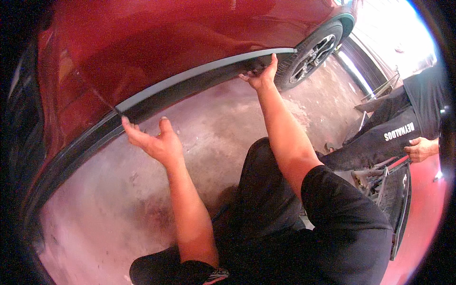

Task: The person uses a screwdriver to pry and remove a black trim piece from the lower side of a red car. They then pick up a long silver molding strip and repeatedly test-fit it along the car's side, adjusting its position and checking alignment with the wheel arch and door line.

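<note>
A long grey-and-black trim strip [190,73] runs along the lower side of a red car [175,33]. Its right end reaches the wheel [313,57]. At the strip's left end is my left hand [159,142], palm up and fingers apart, one fingertip at the lower corner. Its thumb points up, apart from the strip. My right hand [261,78] grips the strip near the wheel. The thumb presses on the outer face, while the other fingers curl at the lower edge, partly in shadow.
Beneath the car's side lies a stained concrete floor [118,190]. At the right, another person in dark clothes [384,133] is close by, one hand [422,149] near a black tray-like thing [392,199] with metal tools. A red panel [427,209] stands at the right rim.
</note>
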Demonstrator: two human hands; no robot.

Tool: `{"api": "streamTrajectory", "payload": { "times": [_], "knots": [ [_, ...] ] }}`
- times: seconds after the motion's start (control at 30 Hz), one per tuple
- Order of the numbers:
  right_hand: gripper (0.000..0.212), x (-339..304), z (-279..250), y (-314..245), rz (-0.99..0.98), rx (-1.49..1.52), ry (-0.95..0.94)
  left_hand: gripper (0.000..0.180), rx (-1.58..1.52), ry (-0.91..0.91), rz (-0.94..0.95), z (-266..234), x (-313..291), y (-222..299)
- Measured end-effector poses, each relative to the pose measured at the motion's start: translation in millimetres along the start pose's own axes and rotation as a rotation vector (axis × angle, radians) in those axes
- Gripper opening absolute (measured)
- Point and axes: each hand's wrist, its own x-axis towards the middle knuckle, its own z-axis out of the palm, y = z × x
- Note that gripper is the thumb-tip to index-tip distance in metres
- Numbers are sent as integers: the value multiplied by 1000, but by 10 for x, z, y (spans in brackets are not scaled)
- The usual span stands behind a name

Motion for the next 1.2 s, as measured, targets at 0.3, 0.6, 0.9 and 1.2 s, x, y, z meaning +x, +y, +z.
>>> {"api": "streamTrajectory", "payload": {
  "times": [0.3,0.6,0.9,1.2],
  "knots": [
    [119,-57,393,471,35,-37,-33,92,-563,-47,-848,55,284,-689],
    [98,-70,545,658,14,-173,-53,115,-981,-203,-1077,311,527,-670],
    [89,-117,537,704,-20,-232,-7,90,-971,196,-830,655,510,-536],
    [94,-120,475,634,-10,-220,-46,85,-949,211,-761,659,483,-468]
  ]
}}
